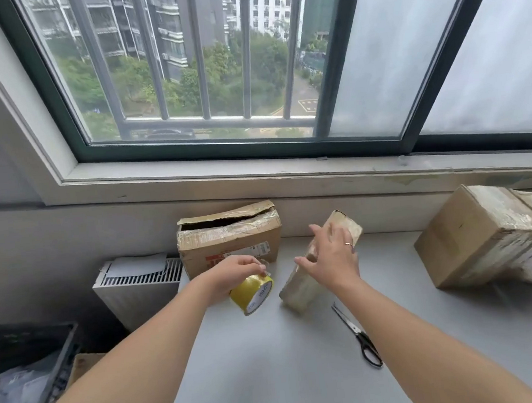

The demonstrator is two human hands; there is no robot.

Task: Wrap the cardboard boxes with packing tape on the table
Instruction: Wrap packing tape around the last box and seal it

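Now in hand: the left hand (235, 272) has its fingers curled over the top of the yellow tape roll (252, 292), holding it just above the table (275, 379).
Right hand: the right hand (331, 256) lies across the small box (299, 290). Its thumb and forefinger are spread wide, and its outer fingers look bent over the far edge.
Where the box is: on the table between the tape roll and the scissors (357, 334), tipped up on its near end and leaning away.
Feel of the box: probably light and fairly stiff, since one hand props it. Its skin of old tape looks glossy, so likely slippery under the palm.
Where to hold: best across the narrow sides near the middle, leaving one long face bare for the fresh strip.
Feel of the tape: a light, rigid ring with a sticky loose end. Whether that end is already lifted I cannot tell.
Other boxes: an open box (229, 240) stands against the wall behind. A big taped box (482, 239) sits well apart to the right and looks bulkier, probably a two-hand lift.
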